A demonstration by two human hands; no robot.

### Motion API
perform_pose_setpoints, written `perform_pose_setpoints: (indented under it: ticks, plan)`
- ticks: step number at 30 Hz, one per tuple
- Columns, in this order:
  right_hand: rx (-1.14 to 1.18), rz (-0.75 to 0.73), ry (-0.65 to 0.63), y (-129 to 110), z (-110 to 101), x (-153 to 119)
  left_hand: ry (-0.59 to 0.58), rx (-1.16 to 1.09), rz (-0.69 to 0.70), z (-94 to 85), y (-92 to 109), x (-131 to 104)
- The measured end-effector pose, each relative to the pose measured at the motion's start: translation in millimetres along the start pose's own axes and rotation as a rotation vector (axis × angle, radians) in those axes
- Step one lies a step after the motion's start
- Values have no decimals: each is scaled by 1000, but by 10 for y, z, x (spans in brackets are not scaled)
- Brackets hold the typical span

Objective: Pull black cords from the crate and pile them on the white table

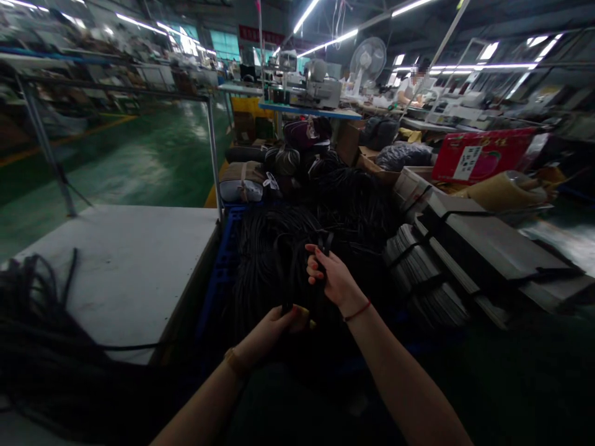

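Black straps [264, 241] lie in a large heap in front of me, over a blue pallet [217, 272]. My right hand [328, 272] is closed on a black strap above the heap, its fingers curled with the thumb on top. Lower and to the left, my left hand [281, 325] is closed round another part of black strap; a small yellowish piece shows at its fingertips. Whether both hands hold the same strap is too dark to tell.
A white-topped cart [134, 248] with a metal frame stands left, dark straps piled at its near end. Strapped grey stacks [493, 241] and a red box [483, 155] are on the right. Wrapped bundles [242, 179] lie behind the heap. A person [411, 90] sits farther back.
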State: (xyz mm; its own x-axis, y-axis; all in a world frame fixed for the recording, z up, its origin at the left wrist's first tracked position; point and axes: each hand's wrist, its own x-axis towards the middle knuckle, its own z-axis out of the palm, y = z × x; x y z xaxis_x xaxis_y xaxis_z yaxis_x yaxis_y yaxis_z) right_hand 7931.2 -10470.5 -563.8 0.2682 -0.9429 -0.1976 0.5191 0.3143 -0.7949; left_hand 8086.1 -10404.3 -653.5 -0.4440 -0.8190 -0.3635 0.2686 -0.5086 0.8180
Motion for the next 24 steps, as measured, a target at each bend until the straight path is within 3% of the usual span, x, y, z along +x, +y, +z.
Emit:
perform_pose_setpoints:
  ticks: [4,8,12,15,19,21,24]
  plan:
    - [-100,7,105,-14,-243,284,-52,-30,-79,103,-79,22]
    - [-219,101,143,31,-400,344,14,-118,-26,16,-131,124]
    - [-247,164,86,154,-417,291,149,-218,6,-61,-137,239]
    - [-285,185,80,368,-376,302,124,-253,-3,-37,-102,287]
    - [-645,5,82,668,-354,368,88,-292,-23,23,-95,308]
    - [-741,-21,29,705,-395,376,95,-313,-22,13,-108,297]
    - [-696,35,-63,594,-586,315,48,-315,-16,-94,-93,252]
